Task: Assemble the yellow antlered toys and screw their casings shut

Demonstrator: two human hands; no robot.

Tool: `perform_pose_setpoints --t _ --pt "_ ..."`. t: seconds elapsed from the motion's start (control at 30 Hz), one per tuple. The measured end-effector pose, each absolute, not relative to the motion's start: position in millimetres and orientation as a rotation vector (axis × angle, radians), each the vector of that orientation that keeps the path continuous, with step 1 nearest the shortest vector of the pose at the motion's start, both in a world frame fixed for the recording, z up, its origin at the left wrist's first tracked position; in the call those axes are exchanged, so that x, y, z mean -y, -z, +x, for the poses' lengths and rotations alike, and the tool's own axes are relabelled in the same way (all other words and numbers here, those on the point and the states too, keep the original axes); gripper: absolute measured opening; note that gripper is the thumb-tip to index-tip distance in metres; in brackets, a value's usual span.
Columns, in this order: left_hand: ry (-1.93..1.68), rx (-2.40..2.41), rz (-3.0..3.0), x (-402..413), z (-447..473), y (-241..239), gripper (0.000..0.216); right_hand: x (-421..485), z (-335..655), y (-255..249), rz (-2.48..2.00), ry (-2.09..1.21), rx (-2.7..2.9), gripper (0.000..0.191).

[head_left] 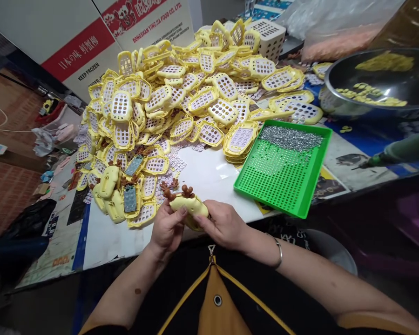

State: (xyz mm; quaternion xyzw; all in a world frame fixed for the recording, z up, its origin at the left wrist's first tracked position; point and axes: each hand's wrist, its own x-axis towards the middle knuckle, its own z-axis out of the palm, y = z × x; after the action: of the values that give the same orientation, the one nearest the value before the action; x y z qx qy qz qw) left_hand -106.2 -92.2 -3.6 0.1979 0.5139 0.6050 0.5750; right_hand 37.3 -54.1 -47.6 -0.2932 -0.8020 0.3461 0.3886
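Observation:
Both my hands hold one yellow plastic toy shell (190, 206) with brown antler-like knobs, just above the table's near edge. My left hand (166, 229) grips its left side, fingers curled round it. My right hand (225, 224) pinches its right side, a bracelet on that wrist. Behind them rises a big heap of yellow and white keypad shells (181, 93). A few assembled yellow shells (109, 186) lie at the heap's left foot.
A green perforated tray (282, 179) with a pile of small screws (290, 137) sits to the right. Further right stands a metal bowl (338, 79) with yellow parts, and an electric screwdriver (398, 152) lies there. Cardboard boxes (91, 42) stand behind the heap.

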Motion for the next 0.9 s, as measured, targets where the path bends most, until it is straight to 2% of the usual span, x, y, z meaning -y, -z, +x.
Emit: perform_pose_setpoints --t 0.17,0.37,0.6,0.77,0.9 --pt "-1.383 -1.247 0.659 97 -110 3 0.038 50 43 30 -0.588 -0.975 1.916 0.026" --pt "-1.434 -1.226 0.749 99 -99 4 0.030 56 37 29 -0.599 -0.770 1.818 0.023" --pt "-1.470 -1.323 0.962 103 -104 7 0.025 57 36 27 -0.688 -1.195 1.695 0.017" --pt "-1.508 -1.314 0.932 103 -103 3 0.025 60 34 21 -0.610 -1.063 1.657 0.020" --pt "-1.391 -1.261 0.944 103 -111 6 0.027 58 32 23 -0.627 -1.516 1.454 0.017"
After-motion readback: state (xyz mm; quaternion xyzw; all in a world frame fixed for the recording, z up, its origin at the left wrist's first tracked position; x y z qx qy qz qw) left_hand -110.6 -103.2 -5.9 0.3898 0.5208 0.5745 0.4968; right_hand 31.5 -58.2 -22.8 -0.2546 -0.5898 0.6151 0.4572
